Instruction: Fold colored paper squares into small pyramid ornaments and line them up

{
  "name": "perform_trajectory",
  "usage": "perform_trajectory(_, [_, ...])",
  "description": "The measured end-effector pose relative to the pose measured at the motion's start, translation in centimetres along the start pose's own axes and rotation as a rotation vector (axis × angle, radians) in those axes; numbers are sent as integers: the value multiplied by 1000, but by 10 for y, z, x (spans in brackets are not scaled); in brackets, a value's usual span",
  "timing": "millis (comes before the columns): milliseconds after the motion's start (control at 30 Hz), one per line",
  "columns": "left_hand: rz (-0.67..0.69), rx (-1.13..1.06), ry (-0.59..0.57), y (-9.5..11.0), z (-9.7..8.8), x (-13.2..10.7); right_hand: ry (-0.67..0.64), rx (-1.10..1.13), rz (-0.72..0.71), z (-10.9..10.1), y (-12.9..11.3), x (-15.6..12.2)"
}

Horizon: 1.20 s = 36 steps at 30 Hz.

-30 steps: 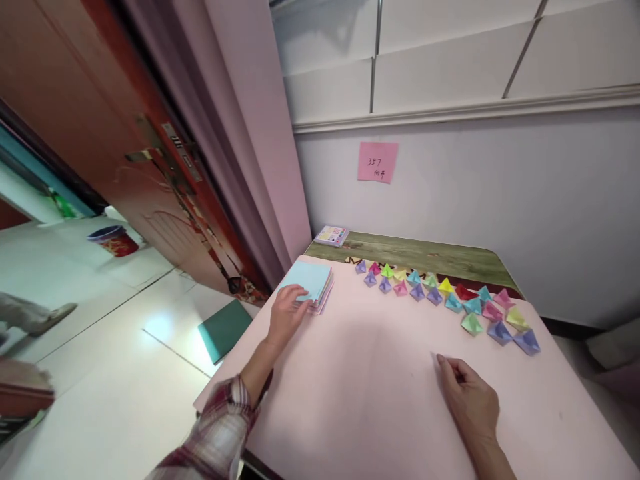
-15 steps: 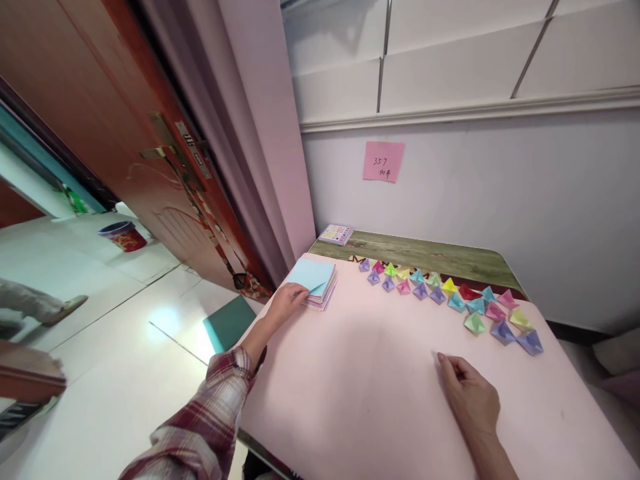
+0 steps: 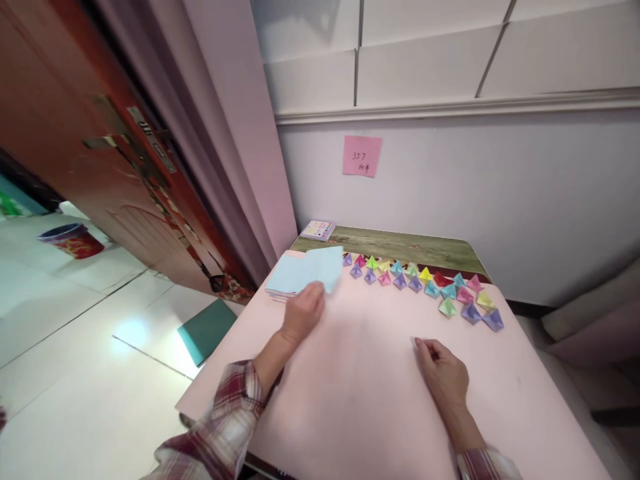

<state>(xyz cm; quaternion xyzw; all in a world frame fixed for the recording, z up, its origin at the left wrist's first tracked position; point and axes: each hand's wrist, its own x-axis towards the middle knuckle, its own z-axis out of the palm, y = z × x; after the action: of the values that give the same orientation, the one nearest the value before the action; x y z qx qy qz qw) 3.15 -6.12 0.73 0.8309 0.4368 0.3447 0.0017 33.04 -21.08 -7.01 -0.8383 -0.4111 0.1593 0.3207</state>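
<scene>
My left hand [image 3: 303,312] pinches a light blue paper sheet [image 3: 327,267] and holds it lifted just right of the stack of coloured paper [image 3: 284,283] at the table's far left. My right hand [image 3: 443,373] rests on the pink tabletop [image 3: 365,380] with its fingers loosely curled and nothing in them. Several small folded paper shapes [image 3: 425,290] in many colours lie in rows along the far right of the table.
A small colourful card pack [image 3: 317,230] lies on the green wooden strip [image 3: 410,245] by the wall. A pink sticky note [image 3: 362,156] hangs on the wall. Left of the table are a red door, a green sheet [image 3: 207,329] on the floor and a red tub [image 3: 70,240].
My left hand has lifted the top blue sheet off the stack and drawn it toward the right. The view has shifted slightly. My right hand has stayed in place.
</scene>
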Motion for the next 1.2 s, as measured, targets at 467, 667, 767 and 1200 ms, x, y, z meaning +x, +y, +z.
perform_trajectory(467, [187,-473,-322,46,77,-66,133,106,-293,8,3,4])
perform_trajectory(667, [249,-426,-384,44,79,-68,118,202,-334,6,8,6])
perform_trajectory(767, [262,-393,-360,48,77,-63,55,246,-484,1,7,4])
perform_trajectory(1200, [-107,-497,-325,56,62,-66,-123,143,-747,11,9,5])
